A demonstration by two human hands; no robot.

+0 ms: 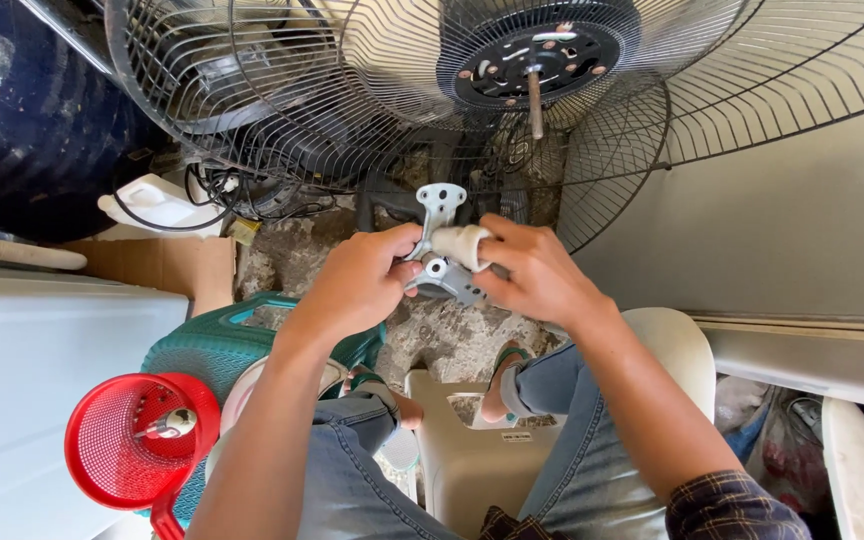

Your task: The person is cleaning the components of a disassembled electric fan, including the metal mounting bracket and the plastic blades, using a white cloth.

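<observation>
Bracket [441,245], grey metal with holes, is being held at centre, near the fan motor hub [535,62]. Left hand [357,285] is gripping its side; right hand [532,272] is pressing a cloth [460,245] against it. Wiping is best done with the bracket steadied firmly.

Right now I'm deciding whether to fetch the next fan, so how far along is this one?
Done: the front grille is off and the motor shaft stands bare. In hand: the left hand holds a grey metal bracket while the right hand presses a white cloth on it. Left: bracket and grille are not yet refitted.
</observation>
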